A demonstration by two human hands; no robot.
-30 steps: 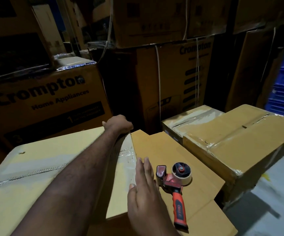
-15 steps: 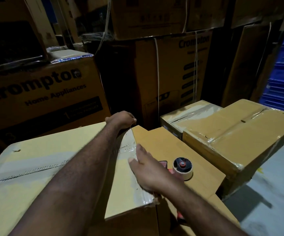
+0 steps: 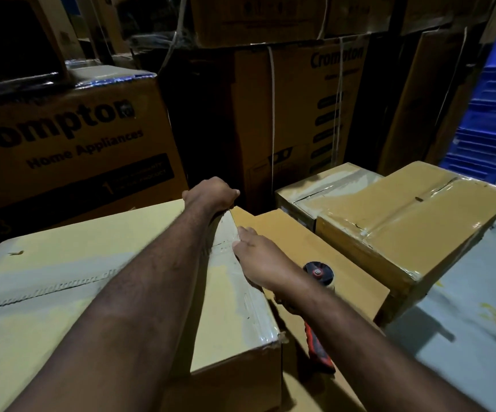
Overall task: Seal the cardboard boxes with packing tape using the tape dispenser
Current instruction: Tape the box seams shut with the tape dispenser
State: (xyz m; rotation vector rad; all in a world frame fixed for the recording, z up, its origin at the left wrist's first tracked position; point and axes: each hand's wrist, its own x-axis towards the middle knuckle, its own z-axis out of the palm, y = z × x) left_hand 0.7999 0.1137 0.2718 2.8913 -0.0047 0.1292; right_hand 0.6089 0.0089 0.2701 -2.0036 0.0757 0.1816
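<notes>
The right hand (image 3: pixel 258 260) has slid farther along the box (image 3: pixel 62 292) edge, flat on the thin tape (image 3: pixel 232 281), while the left hand (image 3: pixel 211 194) grips its far corner, and the probably light dispenser (image 3: pixel 319 272), best taken by its handle (image 3: pixel 318 349), lies just beside.

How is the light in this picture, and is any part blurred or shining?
Head view: dim, the stacked cartons behind almost black; head view: the taped near box and right box shine; head view: the right hand is slightly blurred, the left hand sharper.
</notes>
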